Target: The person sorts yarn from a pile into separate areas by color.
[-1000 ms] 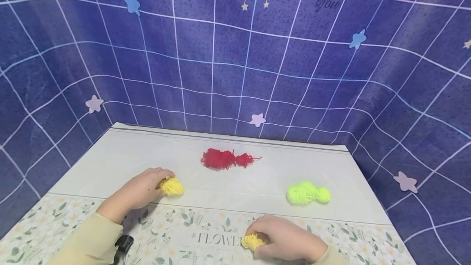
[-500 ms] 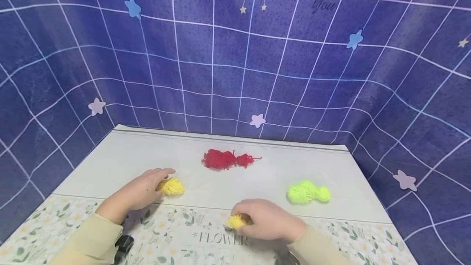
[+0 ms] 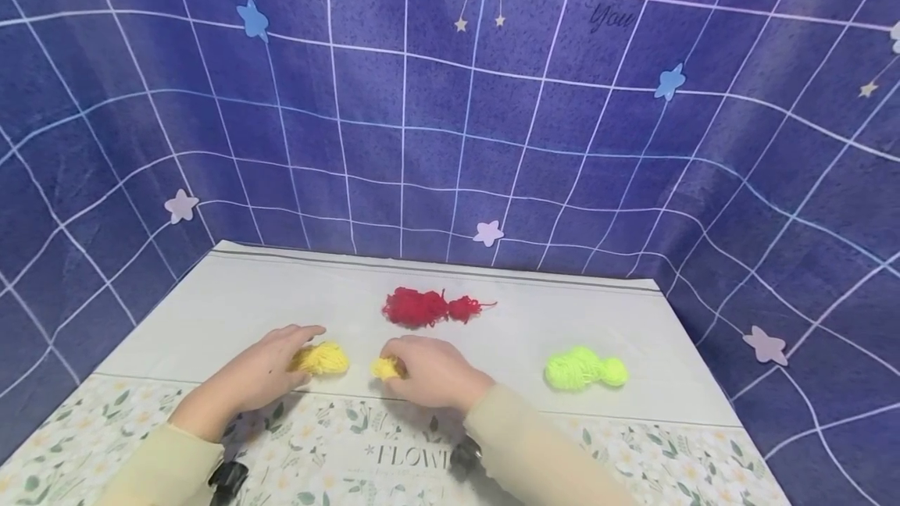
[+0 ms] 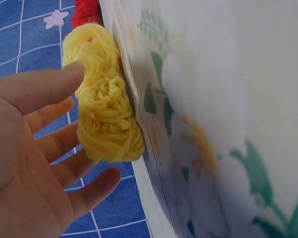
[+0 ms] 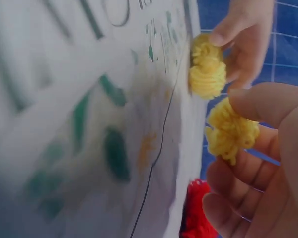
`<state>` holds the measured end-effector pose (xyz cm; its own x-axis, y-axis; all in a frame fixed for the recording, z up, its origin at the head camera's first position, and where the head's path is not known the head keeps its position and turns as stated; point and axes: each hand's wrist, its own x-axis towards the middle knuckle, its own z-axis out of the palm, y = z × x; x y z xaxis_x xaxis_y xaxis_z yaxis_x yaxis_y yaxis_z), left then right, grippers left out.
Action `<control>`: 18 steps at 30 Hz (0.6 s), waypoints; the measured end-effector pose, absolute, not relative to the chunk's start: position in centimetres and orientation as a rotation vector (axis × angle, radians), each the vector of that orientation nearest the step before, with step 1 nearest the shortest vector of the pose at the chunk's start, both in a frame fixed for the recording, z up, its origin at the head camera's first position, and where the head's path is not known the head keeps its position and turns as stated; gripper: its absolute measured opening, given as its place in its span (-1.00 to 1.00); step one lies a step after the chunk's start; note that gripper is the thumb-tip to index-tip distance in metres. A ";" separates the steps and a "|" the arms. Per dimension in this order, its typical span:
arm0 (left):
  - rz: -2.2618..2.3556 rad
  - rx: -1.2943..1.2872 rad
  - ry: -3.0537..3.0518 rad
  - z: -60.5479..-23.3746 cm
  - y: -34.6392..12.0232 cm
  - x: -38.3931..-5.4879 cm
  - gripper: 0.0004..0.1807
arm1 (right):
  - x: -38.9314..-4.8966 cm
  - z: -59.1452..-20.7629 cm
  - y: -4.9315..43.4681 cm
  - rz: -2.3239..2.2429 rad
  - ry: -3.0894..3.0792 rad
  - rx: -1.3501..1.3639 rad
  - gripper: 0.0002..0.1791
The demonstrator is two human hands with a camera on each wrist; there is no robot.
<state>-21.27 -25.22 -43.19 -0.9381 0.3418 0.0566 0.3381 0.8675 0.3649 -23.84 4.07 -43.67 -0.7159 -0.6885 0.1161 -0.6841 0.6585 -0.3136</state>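
A bundle of yellow yarn (image 4: 109, 114) lies on the white strip of the table beside my left hand (image 3: 270, 365). The fingers of that hand are spread loosely behind the bundle, and the thumb is near or against its side. My right hand (image 3: 429, 372) pinches a smaller bundle of yellow yarn (image 5: 231, 128) between thumb and fingers. This smaller piece is just to the right of the first yellow bundle, with a narrow gap between them. Part of it is hidden by the fingers in the head view.
Red yarn (image 3: 416, 308) lies farther back near the table's rear edge. A neon green yarn bundle (image 3: 573, 370) is at the right. Behind stands a blue gridded curtain (image 3: 450, 100) with stars. A flowered cloth (image 3: 337, 459) covers the table's front.
My right hand has carried the small yellow bundle left and away from me, from the flowered cloth to beside the other yellow bundle. The left fingers have loosened slightly.
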 end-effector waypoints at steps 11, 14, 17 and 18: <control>0.632 0.528 3.083 -43.8 -25.5 -20.6 -0.21 | -25.9 -44.3 -0.8 -0.477 2.920 -1.023 -0.61; 0.634 0.525 3.085 -43.8 -25.6 -20.5 -0.21 | -26.0 -44.6 -1.6 -0.449 2.916 -0.998 -0.57; 0.634 0.523 3.097 -43.7 -25.7 -20.6 -0.20 | -26.2 -45.0 -2.0 -0.441 2.902 -1.002 -0.50; 0.636 0.527 3.101 -43.6 -25.7 -20.7 -0.20 | -26.2 -45.0 -2.0 -0.441 2.896 -1.007 -0.46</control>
<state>-20.69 -25.71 -43.65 -0.9438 0.3037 0.1305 0.3306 0.8676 0.3715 -26.21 -1.98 -45.03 -0.7879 -0.6136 0.0512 -0.6011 0.7484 -0.2803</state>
